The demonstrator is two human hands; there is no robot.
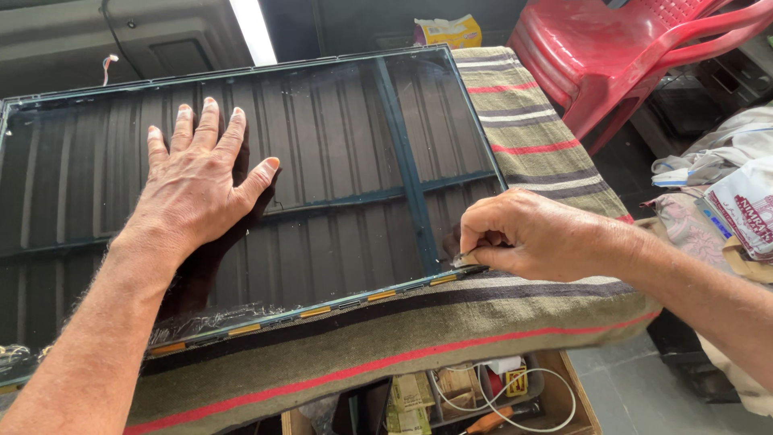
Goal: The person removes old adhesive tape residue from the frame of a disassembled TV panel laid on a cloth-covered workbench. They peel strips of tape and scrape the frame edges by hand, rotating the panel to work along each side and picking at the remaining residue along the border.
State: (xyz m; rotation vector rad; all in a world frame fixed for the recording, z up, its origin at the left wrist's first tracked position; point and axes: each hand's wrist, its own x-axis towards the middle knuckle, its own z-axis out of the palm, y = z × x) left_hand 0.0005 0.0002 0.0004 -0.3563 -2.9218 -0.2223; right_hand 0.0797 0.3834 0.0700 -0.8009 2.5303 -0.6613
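A bare display panel point(322, 169), dark and glossy, is laid flat on a striped blanket point(531, 137) covering a table. The left hand point(193, 189) is pressed palm-down on the panel's glass, fingers spread wide, nothing gripped. The right hand point(527, 235) is set at the panel's near right corner, fingertips pinched together on a small thin piece point(465, 259) at the panel edge; what the piece is cannot be told. A row of orange flex tabs point(314, 311) is seen along the near edge. A red plastic chair point(628, 56) is stood behind the table's far right. Below the table, a wooden box point(584, 403) is seen with a white cable point(555, 387) and an orange-handled screwdriver point(487, 420).
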